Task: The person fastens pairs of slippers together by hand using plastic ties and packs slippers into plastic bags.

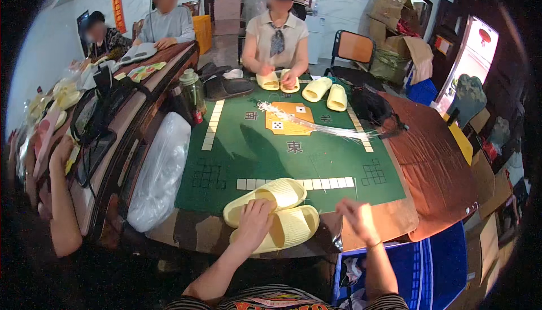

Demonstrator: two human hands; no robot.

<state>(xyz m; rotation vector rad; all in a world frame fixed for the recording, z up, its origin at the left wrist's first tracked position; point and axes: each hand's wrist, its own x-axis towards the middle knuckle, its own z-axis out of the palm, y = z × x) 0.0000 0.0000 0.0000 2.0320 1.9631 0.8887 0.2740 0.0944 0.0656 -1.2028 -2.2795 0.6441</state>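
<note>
A pair of pale yellow slide slippers lies side by side at the near edge of the green table mat (237, 152). My left hand (255, 221) is closed on the pair, between the upper slipper (288, 191) and the lower slipper (302, 226). Off to the right of them, my right hand (357, 218) is raised over the mat's edge with its fingers bent together. Whatever it pinches, if anything, is too small to make out. A bundle of thin white plastic strands (322, 127) stretches across the mat's middle.
Opposite, a person handles yellow slippers (267, 81), with another pair (317, 90) alongside. Dark slippers (226, 87), a glass jar (192, 90) and a clear plastic bag (161, 174) line the left. Brown cloth (429, 157) covers the right; a blue crate (420, 267) stands below.
</note>
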